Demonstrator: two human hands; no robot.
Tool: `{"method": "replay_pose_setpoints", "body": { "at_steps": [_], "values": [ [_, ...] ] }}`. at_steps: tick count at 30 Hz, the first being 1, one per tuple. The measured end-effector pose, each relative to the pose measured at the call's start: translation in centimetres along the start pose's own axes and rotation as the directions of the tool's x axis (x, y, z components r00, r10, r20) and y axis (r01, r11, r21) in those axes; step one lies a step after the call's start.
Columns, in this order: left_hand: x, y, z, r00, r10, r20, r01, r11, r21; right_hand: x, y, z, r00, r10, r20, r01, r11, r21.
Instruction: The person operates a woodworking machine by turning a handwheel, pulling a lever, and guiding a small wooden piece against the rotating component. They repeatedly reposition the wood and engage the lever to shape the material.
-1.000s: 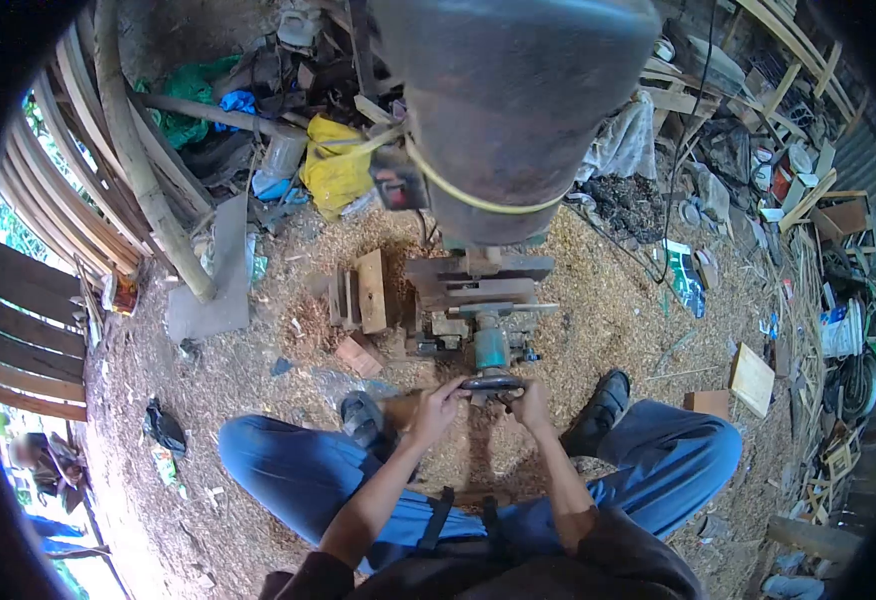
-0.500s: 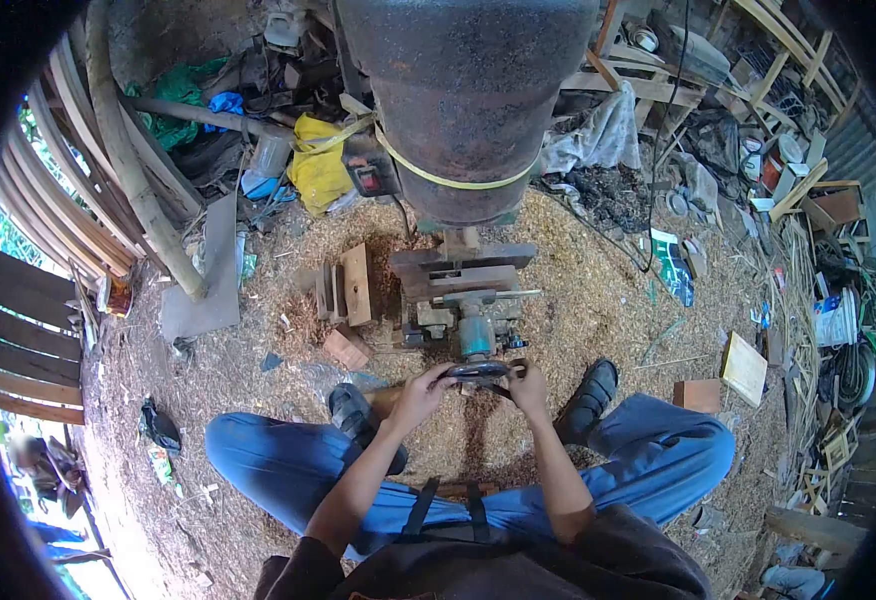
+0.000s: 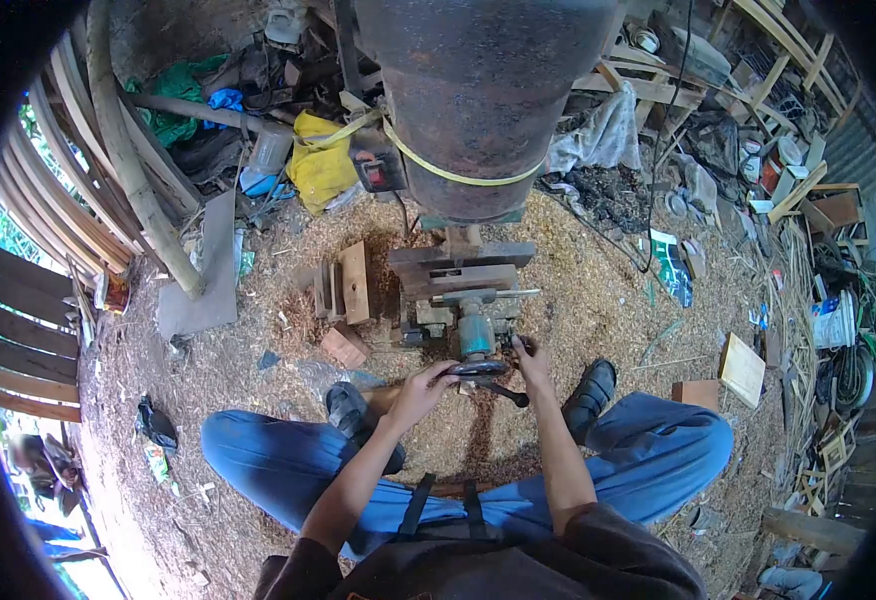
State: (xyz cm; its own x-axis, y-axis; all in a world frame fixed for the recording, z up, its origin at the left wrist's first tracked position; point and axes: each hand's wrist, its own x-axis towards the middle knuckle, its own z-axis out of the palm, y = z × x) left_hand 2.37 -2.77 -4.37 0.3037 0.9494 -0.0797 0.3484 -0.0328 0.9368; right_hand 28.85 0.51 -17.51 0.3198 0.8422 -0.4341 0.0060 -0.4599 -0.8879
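Note:
A dark handwheel [image 3: 480, 369] with a crank handle [image 3: 513, 397] sits at the near end of a vise-like machine with a teal cylinder [image 3: 476, 333]. My left hand [image 3: 420, 392] is closed on the wheel's left rim. To the right of the wheel, my right hand [image 3: 534, 368] has its fingertips bent together at a small dark fitting beside the cylinder; the fingers cover most of that fitting. Past the cylinder lie the machine's wide metal jaws [image 3: 461, 268]. Above them hangs a large rusty drum-like body [image 3: 468, 100] with a yellow strap [image 3: 458, 180] around it.
Wood shavings cover the floor [image 3: 598, 290]. Left of the machine stand wooden blocks [image 3: 355, 283] and a reddish block [image 3: 345, 347]. A switch box [image 3: 378, 170] hangs by the drum, near a yellow cloth [image 3: 322, 165]. My sandalled feet flank the wheel. More blocks [image 3: 743, 370] lie at right.
My right hand has left the wheel's right side and moved slightly up to the small fitting. The crank handle now shows below the wheel. My left hand stays on the rim.

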Motion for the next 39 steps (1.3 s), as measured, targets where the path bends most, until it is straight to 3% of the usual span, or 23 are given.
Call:
{"method": "replay_pose_setpoints", "body": {
  "at_steps": [3,5,9,11,12,14,15,16,18,19,22,23,24,26,27,28,30,32,34,35,36,38,39],
  "values": [
    [-0.3,0.5,-0.2,0.992,0.115,-0.055,-0.111,0.991,0.073,-1.1,-1.4,1.1,0.999,0.044,0.033,-0.049,0.984,0.170],
    [-0.3,0.8,-0.2,0.999,-0.045,0.007,0.045,0.999,0.023,-1.2,-1.7,1.3,0.985,0.150,0.084,-0.171,0.853,0.493],
    [-0.2,0.2,-0.2,0.999,-0.042,-0.002,0.042,0.999,0.026,-0.8,-1.7,1.9,0.991,0.119,0.057,-0.131,0.905,0.405],
    [-0.2,-0.5,0.1,0.997,0.077,-0.025,-0.076,0.996,0.037,-1.4,-2.8,2.1,0.906,0.384,0.179,-0.384,0.564,0.732],
    [-0.5,-0.3,0.2,0.997,0.075,-0.027,-0.074,0.997,0.036,-1.2,-1.9,1.7,0.905,0.385,0.179,-0.385,0.565,0.730],
    [-0.3,0.5,-0.3,1.000,0.002,0.008,-0.002,1.000,-0.019,0.2,0.3,1.3,0.944,0.280,0.172,-0.327,0.749,0.576],
    [-0.1,0.4,-0.3,1.000,0.007,0.020,-0.006,1.000,-0.022,-1.7,-3.1,1.4,0.951,0.306,-0.043,-0.271,0.894,0.356],
    [-0.2,-0.1,-0.1,1.000,0.004,0.009,-0.004,1.000,-0.010,-0.9,-1.8,1.0,0.948,0.312,-0.061,-0.272,0.895,0.355],
    [-0.2,-1.2,0.6,1.000,0.006,-0.001,-0.006,1.000,-0.008,1.0,0.0,0.7,0.948,-0.087,-0.305,0.082,0.996,-0.028],
    [-0.1,-1.9,0.7,0.999,0.048,-0.019,-0.048,0.999,-0.002,-1.0,-3.2,0.2,0.958,-0.188,-0.218,0.172,0.981,-0.093],
    [-0.1,-2.0,0.5,0.996,0.085,-0.036,-0.084,0.996,0.011,-0.6,-2.7,0.5,0.951,-0.254,-0.174,0.207,0.946,-0.250],
    [-0.2,-1.5,0.4,0.996,0.082,-0.031,-0.082,0.997,0.011,2.8,2.2,0.5,0.964,-0.139,-0.226,0.115,0.987,-0.113],
    [-0.5,-1.0,0.3,0.996,0.083,-0.032,-0.082,0.996,0.016,2.1,2.4,0.1,0.964,-0.139,-0.225,0.117,0.987,-0.109],
    [-0.4,0.0,-0.1,1.000,0.017,0.008,-0.017,1.000,-0.023,0.4,0.4,-0.3,0.941,-0.139,-0.310,0.041,0.952,-0.302],
    [-0.2,-0.4,-0.2,1.000,0.016,0.006,-0.016,1.000,-0.023,-0.3,-1.0,-0.2,0.916,-0.163,-0.366,0.110,0.981,-0.161],
    [-0.1,-1.1,0.1,0.999,0.053,-0.010,-0.053,0.999,0.006,-1.4,-2.8,-0.2,0.918,-0.161,-0.364,0.105,0.980,-0.167],
    [-0.4,-1.6,0.6,0.996,0.081,-0.026,-0.080,0.996,0.032,-3.6,-6.1,0.4,0.896,-0.418,-0.151,0.316,0.838,-0.446],
    [-0.2,-1.5,0.4,0.994,0.106,-0.029,-0.106,0.994,0.019,-3.8,-5.8,0.5,0.876,-0.466,-0.126,0.344,0.785,-0.515],
    [-0.1,-0.7,0.2,0.994,0.105,-0.022,-0.104,0.995,0.007,-2.5,-4.2,-0.1,0.988,-0.062,-0.140,-0.043,0.767,-0.640],
    [-0.3,-0.3,0.0,0.995,0.094,-0.010,-0.095,0.995,-0.012,-2.8,-3.3,-0.1,0.963,-0.178,-0.202,0.056,0.866,-0.496],
    [-0.4,-0.5,0.0,0.996,0.089,-0.008,-0.089,0.996,-0.010,-3.6,-3.7,0.2,0.964,-0.172,-0.201,0.052,0.867,-0.495],
    [-0.3,-0.8,0.3,0.997,0.068,-0.021,-0.068,0.998,0.010,-5.3,-5.7,0.7,0.870,-0.450,-0.202,0.247,0.751,-0.612],
    [-0.4,-1.0,0.6,0.998,0.065,-0.021,-0.064,0.998,0.006,-5.1,-5.7,0.7,0.904,-0.404,-0.141,0.222,0.725,-0.653]
  ]
}}
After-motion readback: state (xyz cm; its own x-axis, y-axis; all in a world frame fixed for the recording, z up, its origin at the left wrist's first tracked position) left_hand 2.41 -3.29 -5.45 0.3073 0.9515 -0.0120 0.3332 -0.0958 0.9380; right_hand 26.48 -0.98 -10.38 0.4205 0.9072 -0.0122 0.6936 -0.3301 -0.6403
